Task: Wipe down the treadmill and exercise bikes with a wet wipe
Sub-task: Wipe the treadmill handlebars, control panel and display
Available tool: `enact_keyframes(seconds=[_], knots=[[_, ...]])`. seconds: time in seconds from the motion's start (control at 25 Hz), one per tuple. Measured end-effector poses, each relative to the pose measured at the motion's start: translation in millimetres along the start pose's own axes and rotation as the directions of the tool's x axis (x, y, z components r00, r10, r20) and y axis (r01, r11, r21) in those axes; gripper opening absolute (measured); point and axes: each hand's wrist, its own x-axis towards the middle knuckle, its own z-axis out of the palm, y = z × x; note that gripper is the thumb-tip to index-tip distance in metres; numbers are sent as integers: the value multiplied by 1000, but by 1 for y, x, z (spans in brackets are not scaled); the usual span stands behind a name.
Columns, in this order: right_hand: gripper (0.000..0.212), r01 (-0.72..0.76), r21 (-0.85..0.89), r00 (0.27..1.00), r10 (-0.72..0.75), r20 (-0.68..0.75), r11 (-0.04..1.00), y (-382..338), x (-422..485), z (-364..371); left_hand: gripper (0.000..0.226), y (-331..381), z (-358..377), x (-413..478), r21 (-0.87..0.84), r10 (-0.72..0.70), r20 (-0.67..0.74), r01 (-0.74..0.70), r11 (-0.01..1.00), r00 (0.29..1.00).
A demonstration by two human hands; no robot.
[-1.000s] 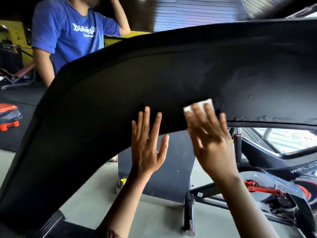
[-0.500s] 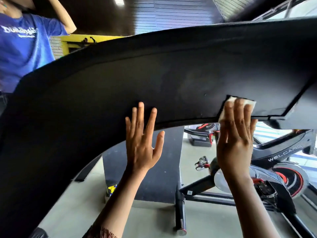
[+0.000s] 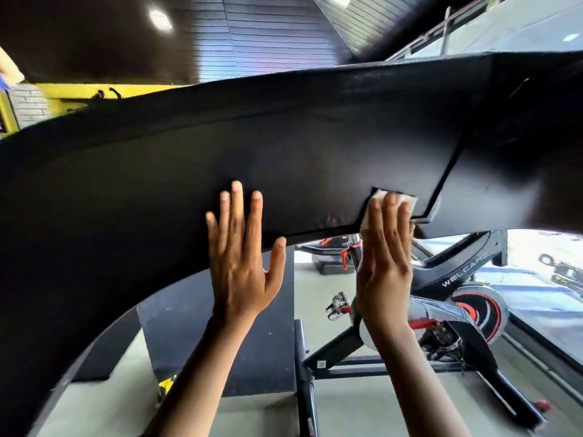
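**Treadmill panel** (image 3: pixel 284 152): black, matte and broadly curved. It is spread across the whole upper and left part of the view, and its lower edge is arched over the floor. A stepped notch is cut into that edge at the right.

**Left hand** (image 3: pixel 239 253): released. The fingers are held straight and spread, and the palm is laid flat against the panel at its lower edge. Nothing is grasped.

**Right hand** (image 3: pixel 386 257): not clenched. The fingers are held straight and close together and are pressed flat onto the wet wipe. It is set to the right of the left hand, apart from it.

**Wet wipe** (image 3: pixel 410 201): white and folded. It is trapped between the right fingers and the panel, just at the notch. Its edges are seen past the fingertips and beside the index finger. It is well clear of the left hand.

**Exercise bike** (image 3: pixel 457 279): black with red trim, lettered WELCARE. It is stood on the floor beyond the panel at the far right and is partly hidden by the right hand and forearm.

**Floor** (image 3: pixel 120 405): pale grey. A black mat (image 3: pixel 220 326) is laid on it below the left forearm.

**Wall band** (image 3: pixel 94 89): yellow, seen at the far left above the panel.
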Motion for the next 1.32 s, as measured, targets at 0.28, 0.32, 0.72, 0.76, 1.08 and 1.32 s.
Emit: enact_keyframes(seconds=[0.28,0.32,0.72,0.76,1.08,1.32], knots=[[40,34,-30,985,-39,-170,999,26,31,-30,56,37,14,42,-5,190,35,-190,982,981],[44,-27,-60,988,18,-152,998,26,33,-30,57,40,15,47,-2,176,30,-176,984,984],[53,-61,5,991,61,-116,998,22,81,-19,58,43,16,60,7,193,12,-193,981,981],[60,-49,43,994,52,-92,998,15,65,-18,58,43,16,60,6,197,12,-198,980,980],[43,-31,100,989,45,-140,994,-16,155,-18,60,23,-1,80,5,115,-115,-115,993,987],[43,302,-22,953,-301,39,953,-68,143,30,65,-10,-9,70,39,27,-83,-23,999,996]])
